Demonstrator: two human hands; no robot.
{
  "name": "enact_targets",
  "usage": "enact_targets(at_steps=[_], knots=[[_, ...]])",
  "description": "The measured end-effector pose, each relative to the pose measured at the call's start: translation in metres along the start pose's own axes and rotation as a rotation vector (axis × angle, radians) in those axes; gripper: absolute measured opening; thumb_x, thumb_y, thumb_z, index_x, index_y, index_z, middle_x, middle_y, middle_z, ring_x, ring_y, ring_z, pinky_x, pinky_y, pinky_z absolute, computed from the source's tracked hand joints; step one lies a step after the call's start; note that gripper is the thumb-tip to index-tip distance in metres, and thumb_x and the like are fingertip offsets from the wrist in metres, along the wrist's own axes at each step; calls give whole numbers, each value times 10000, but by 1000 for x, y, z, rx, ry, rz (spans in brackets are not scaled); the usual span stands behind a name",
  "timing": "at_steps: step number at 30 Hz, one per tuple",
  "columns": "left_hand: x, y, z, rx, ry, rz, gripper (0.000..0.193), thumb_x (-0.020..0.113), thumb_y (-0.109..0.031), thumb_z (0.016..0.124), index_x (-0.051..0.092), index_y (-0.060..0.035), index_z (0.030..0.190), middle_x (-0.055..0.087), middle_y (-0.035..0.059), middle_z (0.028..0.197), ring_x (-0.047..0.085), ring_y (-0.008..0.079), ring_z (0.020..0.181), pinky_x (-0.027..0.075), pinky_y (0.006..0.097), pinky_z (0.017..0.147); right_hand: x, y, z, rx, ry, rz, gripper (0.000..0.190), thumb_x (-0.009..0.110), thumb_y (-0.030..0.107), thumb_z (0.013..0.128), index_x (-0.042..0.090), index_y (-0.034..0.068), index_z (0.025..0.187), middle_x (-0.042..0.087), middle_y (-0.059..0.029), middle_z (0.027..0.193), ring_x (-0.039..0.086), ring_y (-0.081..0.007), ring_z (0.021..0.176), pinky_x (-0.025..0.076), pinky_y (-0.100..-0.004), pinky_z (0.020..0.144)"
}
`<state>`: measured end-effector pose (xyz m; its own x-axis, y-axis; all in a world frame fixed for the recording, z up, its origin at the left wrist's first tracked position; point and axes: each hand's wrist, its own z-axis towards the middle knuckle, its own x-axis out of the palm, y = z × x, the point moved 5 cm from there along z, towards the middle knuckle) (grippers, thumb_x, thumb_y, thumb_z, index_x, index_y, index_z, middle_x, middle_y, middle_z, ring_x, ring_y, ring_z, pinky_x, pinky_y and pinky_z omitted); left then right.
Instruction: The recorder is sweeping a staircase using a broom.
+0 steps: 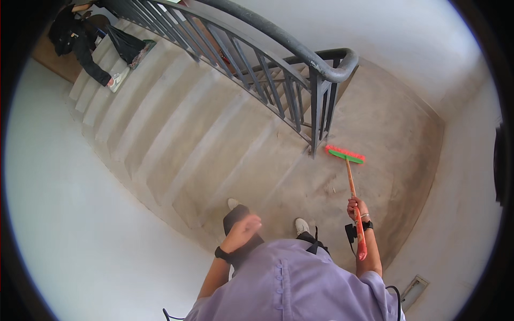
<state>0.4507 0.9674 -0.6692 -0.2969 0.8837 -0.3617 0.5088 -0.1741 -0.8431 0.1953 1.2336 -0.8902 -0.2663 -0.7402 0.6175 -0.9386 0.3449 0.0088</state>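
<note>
My right hand [355, 207] grips the wooden handle of a broom [350, 176]. Its green head with red bristles rests on or just above the landing floor, near the foot of the railing post. The handle's red end reaches back along my forearm. My left hand [243, 232] is blurred in front of my left thigh, and no object shows in it. Whether its fingers are apart is unclear. Some small debris [333, 190] lies on the concrete landing [385, 120], left of the handle.
Concrete steps [192, 120] run to the upper left beside a grey metal railing [257, 68]. Another person [74, 40] bends there on the steps near a black bag [124, 42]. White walls [80, 200] bound both sides. A recessed box [415, 289] sits at lower right.
</note>
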Motion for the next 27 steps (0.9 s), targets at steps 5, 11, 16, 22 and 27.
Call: enact_targets(at_steps=[5,11,16,22,27], knots=[[-13,2,19,65,-28,53,191,494,-103,777,467,6,931,551,69,821,532,114,784,415,218,683,15,-10,-35,-26,-97,-122,106,438,104,760,399,73,667,345,66,477,340,-27,353,261,-172,325],[-4,16,25,100,15,64,224,507,-202,767,492,-35,916,567,110,824,550,201,769,414,264,666,4,-25,-73,-70,-227,-472,63,453,103,752,420,61,718,343,60,484,327,-27,357,259,-181,326],[-7,17,27,48,41,98,231,500,-220,772,487,-32,907,559,104,833,540,193,802,405,253,688,14,-48,-126,93,-77,-250,98,413,135,788,431,40,773,340,80,498,318,-7,360,246,-159,328],[4,-3,35,124,85,33,234,489,-212,784,469,-24,920,556,88,840,532,168,819,401,257,717,33,-71,-161,194,-52,-269,104,394,113,788,432,17,781,339,70,500,330,-14,367,264,-166,344],[7,-14,31,194,109,77,227,487,-204,788,469,-31,933,559,97,843,537,175,811,405,256,713,56,-94,-171,335,40,-219,98,389,102,787,427,11,784,328,62,504,319,-27,378,258,-179,358]])
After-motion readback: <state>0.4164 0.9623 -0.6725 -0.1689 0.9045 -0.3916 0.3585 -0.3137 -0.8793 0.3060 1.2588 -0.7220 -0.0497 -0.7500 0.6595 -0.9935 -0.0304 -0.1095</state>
